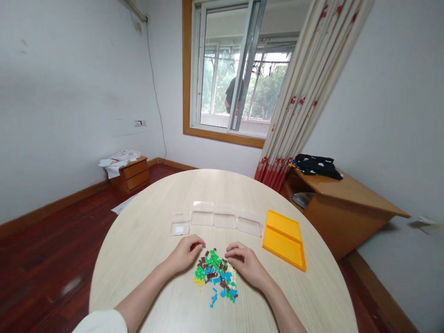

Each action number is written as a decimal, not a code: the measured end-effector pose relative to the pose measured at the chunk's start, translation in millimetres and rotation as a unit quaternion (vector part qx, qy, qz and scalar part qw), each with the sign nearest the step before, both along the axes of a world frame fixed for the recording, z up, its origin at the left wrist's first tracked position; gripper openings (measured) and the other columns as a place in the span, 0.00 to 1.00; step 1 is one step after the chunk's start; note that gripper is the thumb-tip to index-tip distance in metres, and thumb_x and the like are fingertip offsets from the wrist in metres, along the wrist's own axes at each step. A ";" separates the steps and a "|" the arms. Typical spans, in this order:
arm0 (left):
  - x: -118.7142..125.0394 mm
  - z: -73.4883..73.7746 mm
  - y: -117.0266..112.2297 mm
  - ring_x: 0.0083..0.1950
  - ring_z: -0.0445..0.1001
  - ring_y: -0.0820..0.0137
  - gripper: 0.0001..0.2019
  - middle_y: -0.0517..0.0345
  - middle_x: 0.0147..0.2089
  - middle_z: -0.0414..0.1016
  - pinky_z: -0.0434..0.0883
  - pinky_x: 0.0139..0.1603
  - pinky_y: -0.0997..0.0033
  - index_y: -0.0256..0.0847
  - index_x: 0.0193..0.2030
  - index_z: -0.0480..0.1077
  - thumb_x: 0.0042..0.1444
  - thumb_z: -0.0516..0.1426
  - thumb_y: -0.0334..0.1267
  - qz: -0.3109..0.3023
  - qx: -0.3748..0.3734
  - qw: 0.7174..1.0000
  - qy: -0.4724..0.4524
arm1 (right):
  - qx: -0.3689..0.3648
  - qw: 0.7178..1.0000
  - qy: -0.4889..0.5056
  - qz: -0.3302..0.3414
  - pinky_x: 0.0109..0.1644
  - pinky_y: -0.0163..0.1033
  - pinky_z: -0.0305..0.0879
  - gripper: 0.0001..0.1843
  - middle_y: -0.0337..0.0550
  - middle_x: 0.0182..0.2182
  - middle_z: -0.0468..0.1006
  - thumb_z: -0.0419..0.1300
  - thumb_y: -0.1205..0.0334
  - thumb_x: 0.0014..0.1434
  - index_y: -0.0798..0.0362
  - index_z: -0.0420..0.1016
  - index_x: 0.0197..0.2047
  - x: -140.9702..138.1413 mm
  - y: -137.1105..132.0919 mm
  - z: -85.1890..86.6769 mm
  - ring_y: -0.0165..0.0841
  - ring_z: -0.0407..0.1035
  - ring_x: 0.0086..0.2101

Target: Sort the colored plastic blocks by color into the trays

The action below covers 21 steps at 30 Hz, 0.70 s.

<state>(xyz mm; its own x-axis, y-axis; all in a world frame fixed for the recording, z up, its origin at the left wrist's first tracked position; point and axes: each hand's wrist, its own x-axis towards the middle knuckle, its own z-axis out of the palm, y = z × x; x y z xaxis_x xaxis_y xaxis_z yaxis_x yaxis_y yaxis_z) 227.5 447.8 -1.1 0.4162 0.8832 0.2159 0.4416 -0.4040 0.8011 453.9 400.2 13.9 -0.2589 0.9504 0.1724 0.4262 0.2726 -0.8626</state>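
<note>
Round table [145, 240], brick pile [215, 275] between left hand [185, 253] and right hand [244, 261].
Fingers curled, pinch unclear; I'd lift bricks singly, no scattering.

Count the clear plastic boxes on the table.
4. A small one lies farthest left, holding something white; three larger ones, left, middle and right, line up toward the orange tray. None seems hidden.

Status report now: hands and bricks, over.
Left hand and right hand flank brick pile, touching it; grip unclear. Pile loose on table. Boxes and tray beyond, apart; nothing in the way.
</note>
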 end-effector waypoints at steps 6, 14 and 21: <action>1.6 6.2 -2.6 0.35 0.66 0.70 0.08 0.55 0.31 0.69 0.62 0.38 0.72 0.40 0.33 0.74 0.51 0.54 0.39 -0.058 0.027 0.996 0.054 | 0.004 1.000 -0.025 -0.008 0.47 0.40 0.63 0.08 0.46 0.40 0.72 0.57 0.66 0.52 0.53 0.78 0.29 3.3 -2.9 -3.9 0.36 0.68 0.42; 7.6 1.6 -3.1 0.38 0.66 0.68 0.05 0.55 0.33 0.71 0.61 0.42 0.69 0.41 0.31 0.72 0.48 0.56 0.37 -0.030 0.014 0.998 0.058 | 0.018 0.998 -0.061 -0.028 0.47 0.39 0.61 0.07 0.45 0.38 0.71 0.55 0.69 0.50 0.53 0.74 0.25 -4.0 -5.0 3.2 0.34 0.68 0.40; 8.7 1.7 -3.6 0.36 0.66 0.69 0.05 0.57 0.32 0.71 0.61 0.39 0.71 0.40 0.30 0.69 0.46 0.54 0.32 -0.030 -0.005 0.998 0.050 | 0.037 0.996 -0.069 -0.031 0.42 0.36 0.62 0.07 0.42 0.31 0.72 0.54 0.72 0.48 0.53 0.72 0.26 -5.4 -4.8 3.2 0.32 0.67 0.35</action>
<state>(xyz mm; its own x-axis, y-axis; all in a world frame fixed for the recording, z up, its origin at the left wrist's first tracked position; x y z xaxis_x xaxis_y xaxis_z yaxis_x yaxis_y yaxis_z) 236.2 444.3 0.6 0.4884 0.8576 0.1613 0.4951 -0.4246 0.7580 448.5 395.4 17.1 -0.2267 0.9512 0.2093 0.5568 0.3029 -0.7735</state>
